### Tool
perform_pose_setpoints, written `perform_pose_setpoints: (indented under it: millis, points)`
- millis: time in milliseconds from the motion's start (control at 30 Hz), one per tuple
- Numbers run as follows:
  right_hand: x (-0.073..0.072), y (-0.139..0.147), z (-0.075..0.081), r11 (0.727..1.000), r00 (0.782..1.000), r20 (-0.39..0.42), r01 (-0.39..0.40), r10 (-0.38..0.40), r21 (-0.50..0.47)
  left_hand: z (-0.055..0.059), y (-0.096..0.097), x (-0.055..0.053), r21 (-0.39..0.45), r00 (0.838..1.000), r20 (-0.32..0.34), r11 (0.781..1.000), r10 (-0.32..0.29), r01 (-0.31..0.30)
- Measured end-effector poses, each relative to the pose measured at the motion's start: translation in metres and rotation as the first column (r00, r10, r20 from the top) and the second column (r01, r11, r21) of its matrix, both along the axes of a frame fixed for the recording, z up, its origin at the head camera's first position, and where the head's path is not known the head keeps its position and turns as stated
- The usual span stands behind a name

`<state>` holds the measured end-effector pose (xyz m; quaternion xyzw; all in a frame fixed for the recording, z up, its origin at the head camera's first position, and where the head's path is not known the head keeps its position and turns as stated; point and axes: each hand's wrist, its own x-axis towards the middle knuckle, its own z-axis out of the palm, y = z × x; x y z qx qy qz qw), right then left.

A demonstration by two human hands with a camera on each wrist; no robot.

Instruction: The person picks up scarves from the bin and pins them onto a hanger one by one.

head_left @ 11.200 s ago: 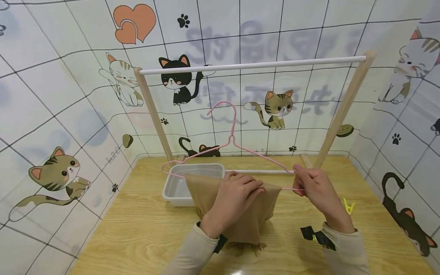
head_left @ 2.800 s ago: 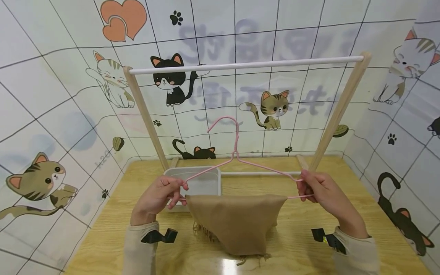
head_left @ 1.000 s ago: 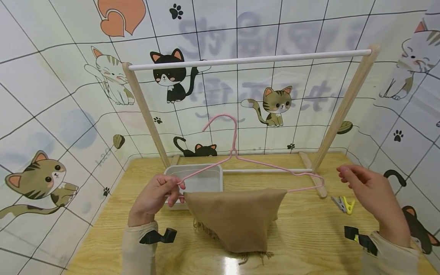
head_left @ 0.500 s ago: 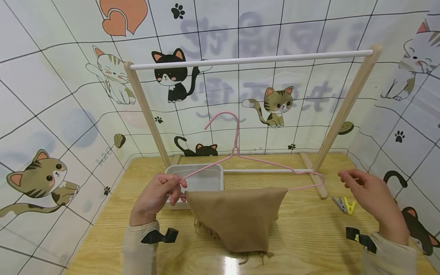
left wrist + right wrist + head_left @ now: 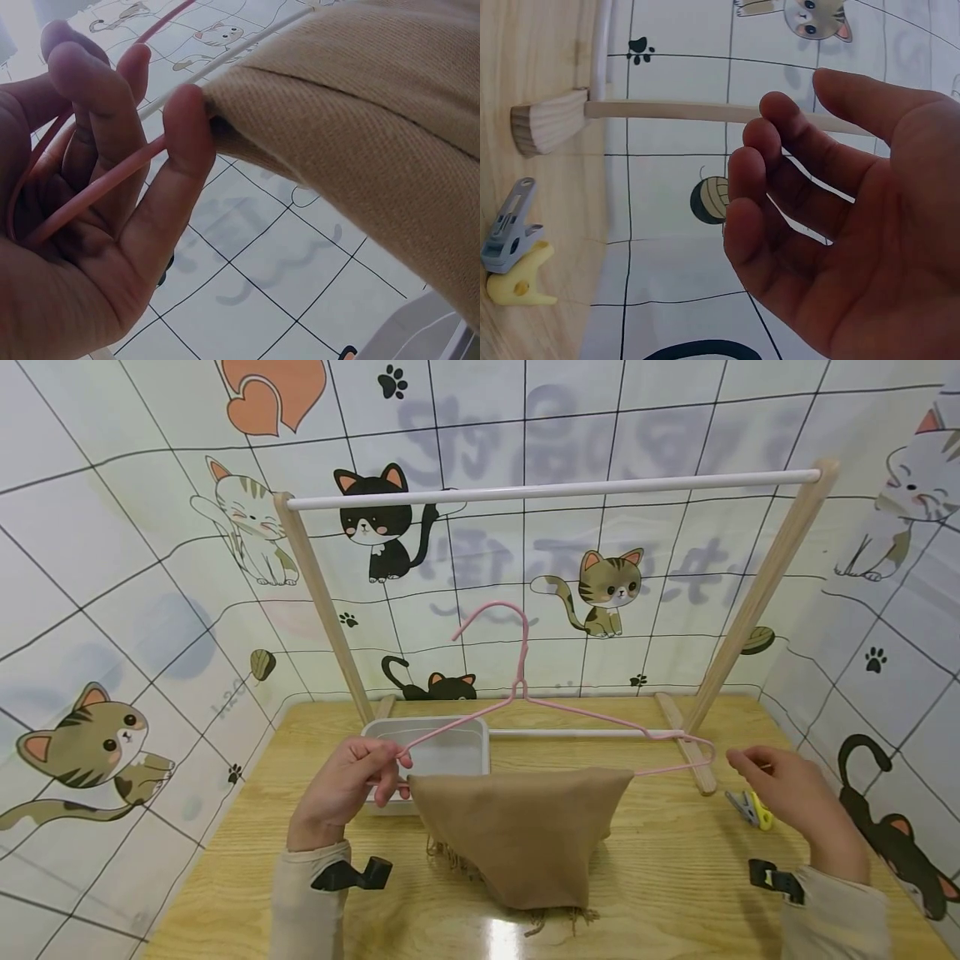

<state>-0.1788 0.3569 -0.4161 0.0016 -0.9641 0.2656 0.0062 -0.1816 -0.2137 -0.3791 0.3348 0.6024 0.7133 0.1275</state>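
Observation:
My left hand (image 5: 345,785) grips the left end of a pink wire clothes hanger (image 5: 581,708), holding it up with its hook at the top. Over the hanger's lower bar hangs a folded tan scarf (image 5: 525,839) with fringed ends. In the left wrist view the hanger's wire (image 5: 97,187) runs through my curled fingers, and a fingertip touches the edge of the cloth. My right hand (image 5: 787,793) is just off the hanger's right end, fingers loosely bent with nothing between them. Beside it on the table lie a grey clothespin (image 5: 511,232) and a yellow clothespin (image 5: 521,281).
A drying rack with a white top rail (image 5: 555,490) and wooden legs stands at the back of the wooden table (image 5: 637,893). A light grey plastic basin (image 5: 487,756) sits behind my left hand. Cat-patterned walls enclose the back and sides.
Earlier my left hand lay on the scarf, then took the hanger's left end. My right hand let go of the right end and moved right; lately it has come slightly back leftward and down.

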Motion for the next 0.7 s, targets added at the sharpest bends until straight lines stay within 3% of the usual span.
perform_pose_setpoints:
  millis: [300, 500, 700]
  points:
    - [-0.006, 0.002, -0.006, 0.999, 0.999, 0.052, -0.002, 0.0, 0.038, 0.001, 0.002, 0.001, -0.006, 0.999, 0.03, 1.0, 0.012, -0.012]
    - [-0.008, 0.004, -0.016, 0.999, 0.999, 0.052, 0.002, -0.004, 0.036, 0.0, 0.001, 0.0, 0.007, 1.0, 0.013, 1.0, -0.004, 0.004]
    - [-0.01, 0.006, -0.023, 0.998, 0.998, 0.057, 0.029, -0.032, 0.052, 0.001, 0.001, 0.001, -0.015, 0.999, 0.024, 1.0, 0.021, -0.021]
